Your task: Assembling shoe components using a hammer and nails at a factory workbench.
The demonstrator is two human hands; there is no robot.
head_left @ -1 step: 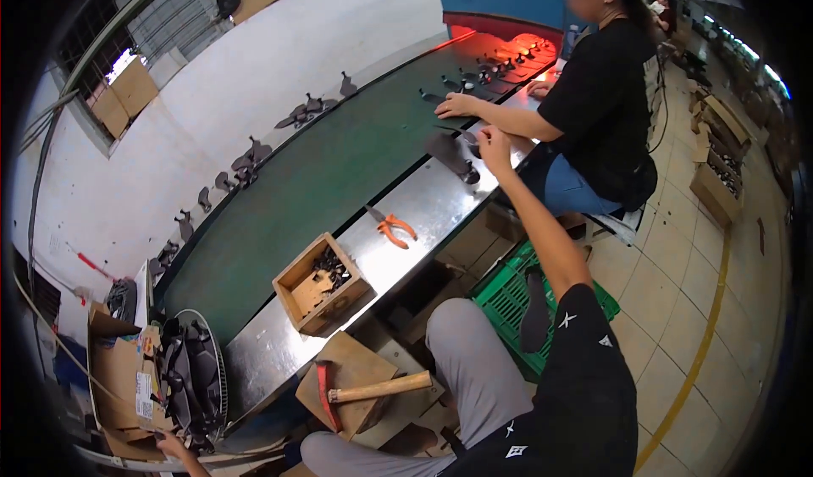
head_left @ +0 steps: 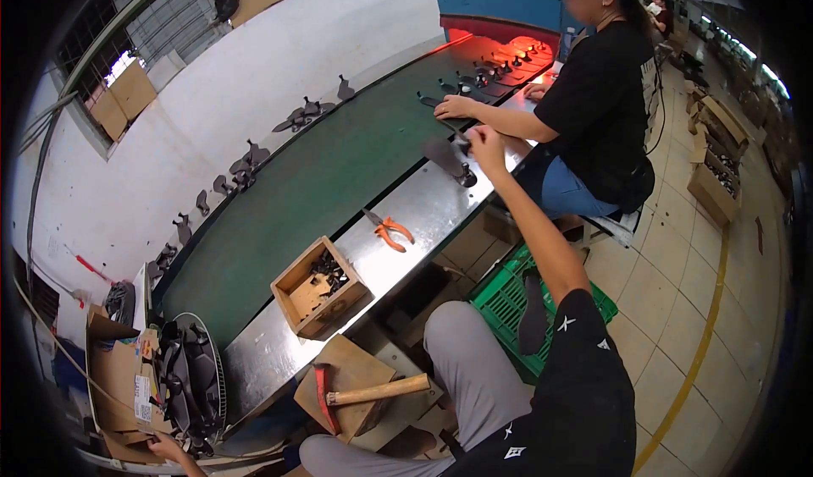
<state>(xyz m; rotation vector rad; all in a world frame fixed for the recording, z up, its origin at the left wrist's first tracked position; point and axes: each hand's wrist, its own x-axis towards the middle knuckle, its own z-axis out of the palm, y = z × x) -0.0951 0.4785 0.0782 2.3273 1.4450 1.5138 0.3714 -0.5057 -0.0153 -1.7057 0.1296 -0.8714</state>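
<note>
Reaching across to the metal ledge, my right hand (head_left: 487, 148) has its fingers closed by the upper end of a dark shoe sole (head_left: 442, 157). The sole is slightly blurred; its lower end, with a small dark block, is by the ledge. At the lower left, my left hand (head_left: 169, 449) has its fingers stretched toward a cardboard carton (head_left: 123, 384). Beside it stands a round basket (head_left: 222, 384) filled with dark soles (head_left: 190, 367). My left fingertips are small and partly shaded.
A green conveyor (head_left: 322, 181) runs to a red-lit machine (head_left: 500, 11). On the ledge are orange-handled pliers (head_left: 391, 233) and a wooden box (head_left: 296, 312) of small dark parts. A hammer (head_left: 373, 390) rests on a block. A co-worker (head_left: 601, 79) sits at right, above a green crate (head_left: 500, 308).
My right hand has shifted slightly left, along with the sole beside it. The whole view has moved a little; my left hand stays by the carton.
</note>
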